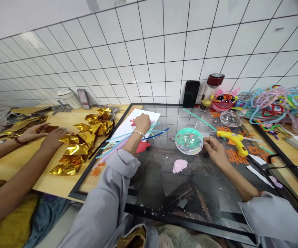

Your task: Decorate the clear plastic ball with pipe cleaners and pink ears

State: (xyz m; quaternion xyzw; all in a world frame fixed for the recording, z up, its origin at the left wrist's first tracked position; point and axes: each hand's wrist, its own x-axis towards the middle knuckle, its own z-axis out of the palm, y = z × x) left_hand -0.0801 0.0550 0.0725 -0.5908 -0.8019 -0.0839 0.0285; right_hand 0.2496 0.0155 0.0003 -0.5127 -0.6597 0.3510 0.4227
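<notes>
My right hand (214, 148) pinches the right edge of a round clear plastic shell (189, 147) with green pipe cleaner coiled along its far side and coloured specks inside. Over a white sheet with red printing (124, 124) is my left hand (142, 124), its fingers bent inward and their tips hidden from me. Blue and purple pipe cleaners (118, 146) fan out under my left wrist, partly covered by the sleeve. A red piece (142, 147) lies beside that wrist. Between my hands, nearer to me, sits a pink lump (179, 166) on the glass.
A yellow glue gun (234, 140) with its cable lies at right. Behind are a black phone (191, 94), a lidded bottle (211, 93), a pink figure (224, 99), another clear shell (231, 119) and tangled pipe cleaners (270, 106). At left, another person's hands (44, 136) handle gold foil (79, 151).
</notes>
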